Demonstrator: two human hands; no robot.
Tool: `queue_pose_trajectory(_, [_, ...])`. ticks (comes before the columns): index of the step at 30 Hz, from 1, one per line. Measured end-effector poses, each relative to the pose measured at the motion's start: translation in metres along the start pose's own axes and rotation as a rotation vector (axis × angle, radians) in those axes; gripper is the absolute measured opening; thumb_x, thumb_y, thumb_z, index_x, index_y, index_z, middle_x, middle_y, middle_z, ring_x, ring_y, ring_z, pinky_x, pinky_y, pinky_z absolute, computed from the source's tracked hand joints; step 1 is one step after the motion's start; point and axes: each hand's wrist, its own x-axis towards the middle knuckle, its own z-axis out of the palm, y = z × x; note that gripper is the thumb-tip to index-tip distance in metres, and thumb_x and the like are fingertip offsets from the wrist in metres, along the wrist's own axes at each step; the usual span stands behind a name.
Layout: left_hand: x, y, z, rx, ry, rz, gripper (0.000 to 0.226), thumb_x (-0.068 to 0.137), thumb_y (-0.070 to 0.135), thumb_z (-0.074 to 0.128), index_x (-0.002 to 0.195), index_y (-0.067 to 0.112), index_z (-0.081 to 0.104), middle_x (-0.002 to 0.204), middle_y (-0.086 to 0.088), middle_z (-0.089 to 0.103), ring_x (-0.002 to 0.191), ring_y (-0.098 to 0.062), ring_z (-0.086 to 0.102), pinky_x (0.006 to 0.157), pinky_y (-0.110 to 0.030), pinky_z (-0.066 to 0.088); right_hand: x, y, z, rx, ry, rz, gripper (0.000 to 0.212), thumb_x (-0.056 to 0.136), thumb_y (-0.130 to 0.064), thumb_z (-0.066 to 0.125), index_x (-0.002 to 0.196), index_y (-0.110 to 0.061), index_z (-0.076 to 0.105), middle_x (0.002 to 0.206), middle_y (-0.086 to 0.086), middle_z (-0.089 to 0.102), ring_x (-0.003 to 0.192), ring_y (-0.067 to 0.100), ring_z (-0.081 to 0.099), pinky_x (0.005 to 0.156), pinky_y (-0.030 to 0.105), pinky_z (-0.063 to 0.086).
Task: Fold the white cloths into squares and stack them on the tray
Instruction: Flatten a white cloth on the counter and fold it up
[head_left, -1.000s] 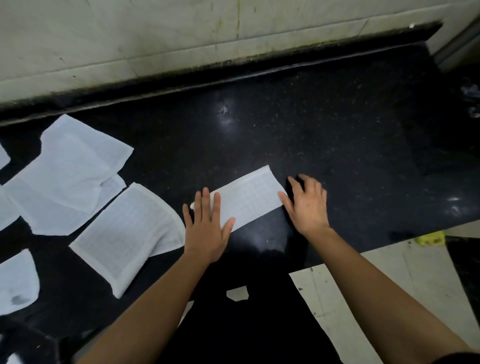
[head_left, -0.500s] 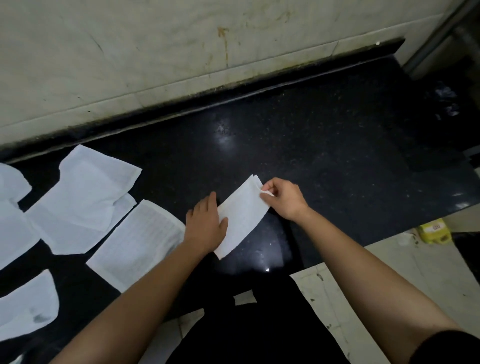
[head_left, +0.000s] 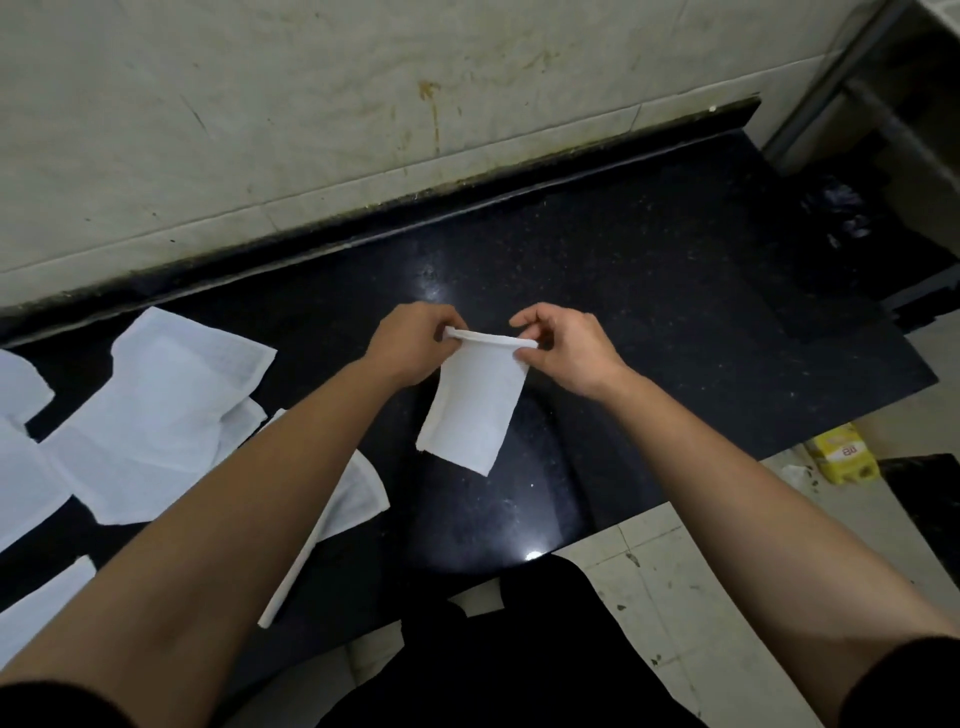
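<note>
Black polished stone forms the surface (head_left: 649, 291), backed by a stained pale wall (head_left: 260, 130). Over its middle, both hands hold up a folded white cloth (head_left: 475, 410). The left hand (head_left: 415, 343) pinches the 9 o'clock corner of its top edge, and the right hand (head_left: 566, 353) pinches the 3 o'clock corner. The cloth hangs between them toward 6 o'clock. Loose white cloths (head_left: 156, 410) lie spread at 9 o'clock, partly under the left forearm. A yellow packet (head_left: 841, 460) sits on the floor at 4 o'clock.
</note>
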Motion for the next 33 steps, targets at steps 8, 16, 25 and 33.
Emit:
queue_pose_trajectory(8, [-0.043, -0.037, 0.039, 0.065, 0.122, 0.097, 0.017, 0.089, 0.021, 0.067, 0.105, 0.023, 0.074, 0.115, 0.002, 0.063, 0.107, -0.017, 0.057, 0.086, -0.034, 0.050, -0.033, 0.011, 0.042, -0.225, -0.003, -0.064, 0.014, 0.087, -0.026, 0.070, 0.099, -0.032, 0.073, 0.091, -0.007, 0.063, 0.082, 0.014, 0.062, 0.075, 0.032, 0.052])
queue_pose_trajectory(16, [-0.087, -0.072, 0.085, 0.268, -0.038, 0.080, 0.030, 0.096, 0.023, 0.057, 0.124, 0.026, 0.068, 0.134, 0.000, 0.058, 0.117, -0.023, 0.055, 0.092, -0.036, 0.050, -0.080, 0.032, 0.106, -0.286, -0.126, -0.099, 0.023, 0.091, -0.018, 0.063, 0.112, -0.016, 0.073, 0.112, 0.003, 0.067, 0.095, 0.025, 0.066, 0.083, 0.033, 0.052])
queue_pose_trajectory(25, [-0.095, -0.080, 0.094, 0.409, -0.149, 0.030, 0.052, 0.100, 0.012, 0.046, 0.149, 0.027, 0.039, 0.155, -0.005, 0.036, 0.137, -0.026, 0.038, 0.105, -0.039, 0.043, -0.092, 0.034, 0.131, -0.312, -0.064, -0.144, 0.025, 0.097, -0.020, 0.060, 0.119, -0.012, 0.071, 0.111, 0.007, 0.061, 0.085, 0.028, 0.067, 0.078, 0.034, 0.056])
queue_pose_trajectory(33, [-0.100, -0.077, 0.094, 0.545, -0.205, 0.068, 0.057, 0.099, 0.012, 0.043, 0.154, 0.018, 0.028, 0.157, -0.010, 0.030, 0.140, -0.029, 0.031, 0.109, -0.039, 0.036, -0.096, 0.044, 0.139, -0.385, -0.127, -0.242, 0.033, 0.096, -0.028, 0.060, 0.125, -0.016, 0.068, 0.110, 0.002, 0.060, 0.101, 0.022, 0.061, 0.077, 0.035, 0.056])
